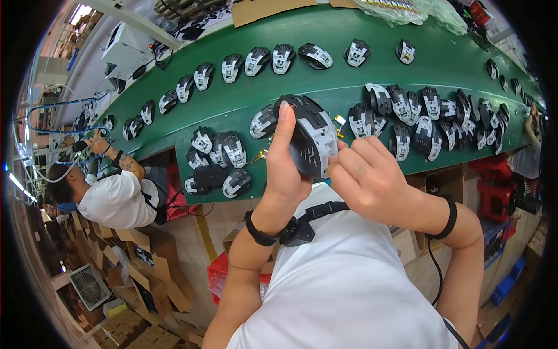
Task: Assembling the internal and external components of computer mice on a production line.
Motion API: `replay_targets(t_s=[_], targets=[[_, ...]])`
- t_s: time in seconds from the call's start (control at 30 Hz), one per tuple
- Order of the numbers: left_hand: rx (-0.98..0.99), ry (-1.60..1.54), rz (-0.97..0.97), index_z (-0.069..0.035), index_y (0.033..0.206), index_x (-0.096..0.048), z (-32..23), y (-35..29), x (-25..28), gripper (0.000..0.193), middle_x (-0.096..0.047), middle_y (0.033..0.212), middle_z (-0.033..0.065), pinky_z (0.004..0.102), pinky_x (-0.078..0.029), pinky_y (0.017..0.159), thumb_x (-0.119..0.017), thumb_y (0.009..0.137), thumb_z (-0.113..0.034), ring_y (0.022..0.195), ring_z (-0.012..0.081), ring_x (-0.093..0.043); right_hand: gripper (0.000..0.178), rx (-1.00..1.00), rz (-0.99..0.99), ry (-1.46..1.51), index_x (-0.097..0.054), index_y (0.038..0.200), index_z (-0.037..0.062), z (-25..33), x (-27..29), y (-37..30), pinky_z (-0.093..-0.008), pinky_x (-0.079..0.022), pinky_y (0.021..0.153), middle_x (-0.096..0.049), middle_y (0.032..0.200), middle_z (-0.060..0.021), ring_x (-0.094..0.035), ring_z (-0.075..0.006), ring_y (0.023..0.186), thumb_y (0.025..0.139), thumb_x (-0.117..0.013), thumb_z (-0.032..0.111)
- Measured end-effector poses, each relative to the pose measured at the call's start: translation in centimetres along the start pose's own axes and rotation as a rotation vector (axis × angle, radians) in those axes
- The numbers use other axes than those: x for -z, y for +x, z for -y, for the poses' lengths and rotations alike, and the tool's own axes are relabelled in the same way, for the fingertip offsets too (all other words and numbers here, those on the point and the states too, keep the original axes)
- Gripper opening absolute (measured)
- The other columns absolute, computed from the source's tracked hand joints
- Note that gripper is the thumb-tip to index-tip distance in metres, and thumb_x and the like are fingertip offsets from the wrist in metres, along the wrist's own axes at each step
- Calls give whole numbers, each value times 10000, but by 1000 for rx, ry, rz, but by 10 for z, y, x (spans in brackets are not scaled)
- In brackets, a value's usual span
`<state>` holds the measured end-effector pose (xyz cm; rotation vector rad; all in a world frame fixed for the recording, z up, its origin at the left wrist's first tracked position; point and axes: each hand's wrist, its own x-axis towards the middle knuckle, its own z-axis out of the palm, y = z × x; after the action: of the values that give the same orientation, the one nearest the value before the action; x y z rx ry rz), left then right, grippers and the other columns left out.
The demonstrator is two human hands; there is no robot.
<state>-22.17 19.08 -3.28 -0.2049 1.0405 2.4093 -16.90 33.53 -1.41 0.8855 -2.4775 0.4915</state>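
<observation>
My left hand [283, 166] grips one black-and-white computer mouse [313, 131], raised over the green bench's [331, 81] near side; my right hand [366, 174] pinches its edge. At least ten mice [283, 59] line the far row.

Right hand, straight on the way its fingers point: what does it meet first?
The black-and-white mouse held in the left hand. The right hand's fingertips look to be right at its side edge; depth makes actual contact hard to confirm.
</observation>
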Motion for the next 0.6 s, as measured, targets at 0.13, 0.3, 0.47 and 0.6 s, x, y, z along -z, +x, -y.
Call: replay_targets(t_s=[0.13, 0.3, 0.47, 0.6], targets=[[-27, -3, 28, -14, 1141, -547, -4, 1, -7, 506, -647, 921, 111, 344, -519, 764, -347, 992, -455, 831, 221, -639, 239, -35, -104, 143, -536, 748, -31, -1, -5, -3, -339, -358, 521, -458, 728, -98, -424, -230, 597, 540, -654, -47], [-39, 28, 24, -10, 1159, -542, -8, 13, -8, 543, -641, 942, 129, 348, -522, 761, -330, 986, -480, 841, 237, -642, 269, -81, -22, 130, -579, 825, -27, -9, 5, 4, -329, -415, 552, -514, 771, -113, -480, -242, 634, 578, -680, -50], [41, -86, 220, -65, 1276, -438, -14, 13, 8, 606, -609, 1010, 180, 421, -563, 691, -317, 949, -561, 821, 343, -664, 531, -513, 32, 580, -635, 1132, 70, -6, 33, -4, -265, -517, 594, -627, 955, -81, -640, -218, 803, 619, -675, -64], [80, -108, 240, -22, 1344, -394, -14, 6, -1, 689, -598, 1093, 229, 474, -566, 742, -337, 908, -552, 903, 353, -652, 251, -615, -349, 1045, -625, 1001, -25, -17, 32, -19, -270, -516, 722, -634, 1019, -124, -627, -178, 886, 757, -646, -81]])
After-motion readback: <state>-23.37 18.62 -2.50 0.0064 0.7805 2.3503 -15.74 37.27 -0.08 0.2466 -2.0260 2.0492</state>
